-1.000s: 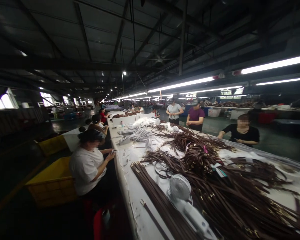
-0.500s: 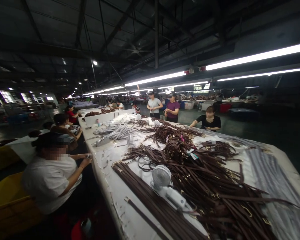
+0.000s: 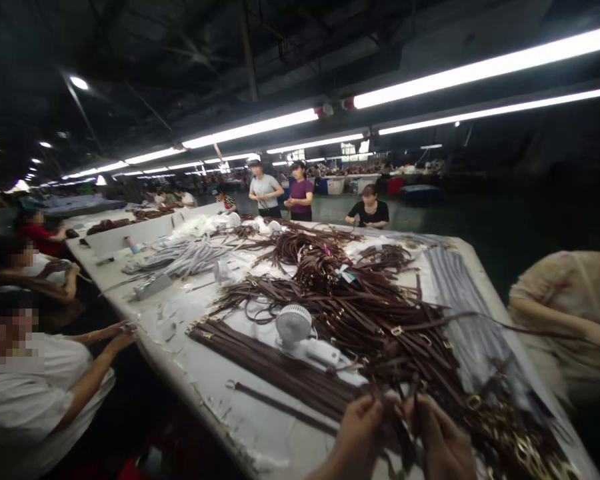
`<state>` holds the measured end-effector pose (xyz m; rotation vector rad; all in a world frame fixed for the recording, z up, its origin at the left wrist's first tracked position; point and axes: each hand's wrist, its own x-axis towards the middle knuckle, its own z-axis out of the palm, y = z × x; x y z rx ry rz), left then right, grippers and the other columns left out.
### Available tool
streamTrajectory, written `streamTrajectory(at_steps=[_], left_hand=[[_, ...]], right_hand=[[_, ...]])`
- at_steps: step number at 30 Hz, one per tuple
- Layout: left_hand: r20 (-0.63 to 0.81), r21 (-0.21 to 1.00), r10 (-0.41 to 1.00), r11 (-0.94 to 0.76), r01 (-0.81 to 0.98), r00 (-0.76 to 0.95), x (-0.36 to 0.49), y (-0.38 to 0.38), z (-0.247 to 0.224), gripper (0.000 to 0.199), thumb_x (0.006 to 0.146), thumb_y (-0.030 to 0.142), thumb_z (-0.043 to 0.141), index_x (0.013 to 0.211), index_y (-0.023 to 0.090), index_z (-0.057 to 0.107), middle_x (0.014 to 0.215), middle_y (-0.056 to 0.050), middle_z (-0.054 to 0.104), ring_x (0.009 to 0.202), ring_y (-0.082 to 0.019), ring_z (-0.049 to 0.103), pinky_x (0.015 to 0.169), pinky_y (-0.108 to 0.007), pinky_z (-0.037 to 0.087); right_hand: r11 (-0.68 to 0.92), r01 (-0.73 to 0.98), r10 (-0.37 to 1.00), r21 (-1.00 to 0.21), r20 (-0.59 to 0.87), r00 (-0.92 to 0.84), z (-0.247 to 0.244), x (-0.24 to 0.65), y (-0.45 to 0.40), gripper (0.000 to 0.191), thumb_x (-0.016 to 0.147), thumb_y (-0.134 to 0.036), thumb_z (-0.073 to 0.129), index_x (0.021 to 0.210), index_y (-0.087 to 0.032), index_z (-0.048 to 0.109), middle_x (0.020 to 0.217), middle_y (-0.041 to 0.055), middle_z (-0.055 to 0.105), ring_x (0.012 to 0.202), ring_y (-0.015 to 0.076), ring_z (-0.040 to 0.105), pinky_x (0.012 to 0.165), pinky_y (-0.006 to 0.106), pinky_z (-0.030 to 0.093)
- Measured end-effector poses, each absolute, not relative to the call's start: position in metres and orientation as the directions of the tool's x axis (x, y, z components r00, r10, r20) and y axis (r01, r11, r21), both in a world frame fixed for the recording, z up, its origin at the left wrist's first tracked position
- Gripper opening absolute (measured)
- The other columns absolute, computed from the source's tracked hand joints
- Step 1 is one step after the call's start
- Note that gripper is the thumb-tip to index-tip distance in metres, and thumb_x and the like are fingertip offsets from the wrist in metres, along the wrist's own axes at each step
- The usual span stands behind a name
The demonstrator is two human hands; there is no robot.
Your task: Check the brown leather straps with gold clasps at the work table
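A long factory hall runs away under rows of fluorescent tubes [image 3: 480,67], and a white-covered work surface [image 3: 215,393] stretches across it from the near edge to the far left. Seven co-workers stand or sit close around it: three along the left, three on the far side, and one at the near right in a pale top [image 3: 565,313]. More people work further off.

On the surface lie one tangled heap of brown leather straps [image 3: 340,313], one neat stack of straight brown straps [image 3: 265,363], and one loose strap [image 3: 280,407] beside that stack. Two bundles of grey webbing lie there too, one at the right [image 3: 460,313] and one at the left [image 3: 180,260]. A single white clip-on fan [image 3: 293,327] sits against the stack.

The person's two hands [image 3: 397,437] have just come into view at the bottom edge, near the right end of the heap. The left hand [image 3: 357,430] and right hand [image 3: 437,440] are held close together, fingers curled and pinching a dark brown leather strap [image 3: 405,427] upright between them, slightly blurred. Brass buckles [image 3: 525,453] lie just to their right.
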<state>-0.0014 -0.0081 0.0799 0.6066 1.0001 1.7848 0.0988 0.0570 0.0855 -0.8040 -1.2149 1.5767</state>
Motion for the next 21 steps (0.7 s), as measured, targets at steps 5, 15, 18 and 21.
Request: streamTrajectory(at_steps=[5, 15, 18, 21], left_hand=[[0.121, 0.841, 0.924, -0.289, -0.457, -0.362, -0.002, -0.009, 0.105, 0.072, 0.072, 0.031, 0.088, 0.139, 0.029, 0.06, 0.135, -0.011, 0.066, 0.116, -0.023, 0.064, 0.096, -0.032, 0.051], [0.133, 0.859, 0.895, -0.318, -0.402, -0.425, -0.005, -0.006, 0.103, 0.072, 0.068, 0.022, 0.09, 0.135, 0.023, 0.063, 0.112, -0.008, 0.075, 0.103, -0.018, 0.068, 0.091, -0.026, 0.053], [0.099, 0.84, 0.874, -0.33, -0.431, -0.477, -0.008, -0.003, 0.107, 0.053, 0.072, 0.027, 0.088, 0.122, 0.02, 0.071, 0.108, -0.008, 0.075, 0.102, -0.016, 0.069, 0.094, -0.025, 0.052], [0.049, 0.791, 0.849, -0.354, -0.499, -0.526, -0.014, -0.004, 0.117, 0.049, 0.072, 0.027, 0.088, 0.119, 0.023, 0.073, 0.106, -0.004, 0.075, 0.092, -0.011, 0.068, 0.088, -0.02, 0.053]], right_hand=[[-0.034, -0.658, 0.958, -0.752, 0.163, -0.235, 0.127, 0.087, 0.067, 0.045, 0.085, -0.059, 0.072, 0.068, -0.021, 0.057, 0.073, -0.0007, 0.052, 0.07, 0.0143, 0.052, 0.068, 0.027, 0.05], [-0.229, -0.815, 0.926, -0.532, 0.138, -0.35, 0.142, 0.081, 0.063, 0.051, 0.079, -0.061, 0.077, 0.067, -0.021, 0.048, 0.071, -0.0042, 0.038, 0.068, 0.0133, 0.044, 0.07, 0.027, 0.048], [-0.193, -0.786, 0.908, -0.588, 0.196, -0.37, 0.135, 0.085, 0.066, 0.049, 0.086, -0.057, 0.073, 0.065, -0.021, 0.048, 0.067, -0.0042, 0.037, 0.064, 0.0133, 0.039, 0.067, 0.027, 0.043], [-0.063, -0.68, 0.905, -0.731, 0.245, -0.348, 0.118, 0.089, 0.066, 0.043, 0.088, -0.043, 0.074, 0.064, -0.02, 0.048, 0.063, -0.0043, 0.039, 0.061, 0.0122, 0.034, 0.059, 0.027, 0.033]])
